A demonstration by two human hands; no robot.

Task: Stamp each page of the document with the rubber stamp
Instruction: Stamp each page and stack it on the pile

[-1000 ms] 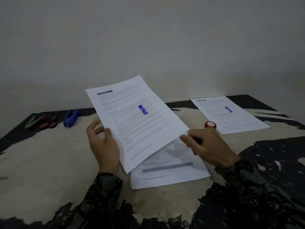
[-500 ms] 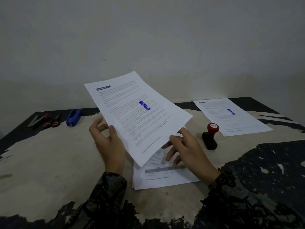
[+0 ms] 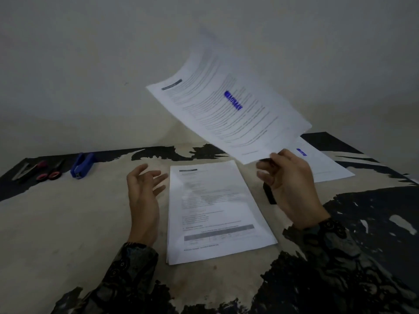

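Note:
My right hand (image 3: 289,184) pinches the bottom edge of a stamped page (image 3: 226,114), a white sheet with a blue stamp mark, held up in the air above the table and tilted toward the right. My left hand (image 3: 142,196) hovers open, fingers spread, just left of the paper stack (image 3: 215,211), which lies flat in front of me with no stamp mark visible on its top page. Another stamped page (image 3: 324,164) lies at the back right. The rubber stamp (image 3: 269,193) stands behind my right hand; only its dark base shows.
A blue stapler (image 3: 82,165), red-handled scissors (image 3: 51,173) and a metal tool (image 3: 25,171) lie at the back left. The table (image 3: 68,223) has a worn beige top with black patches. A plain wall rises close behind it.
My left hand has let go of the stamped page and dropped beside the stack. My right hand alone has carried the page up and to the right, uncovering the stack's top page.

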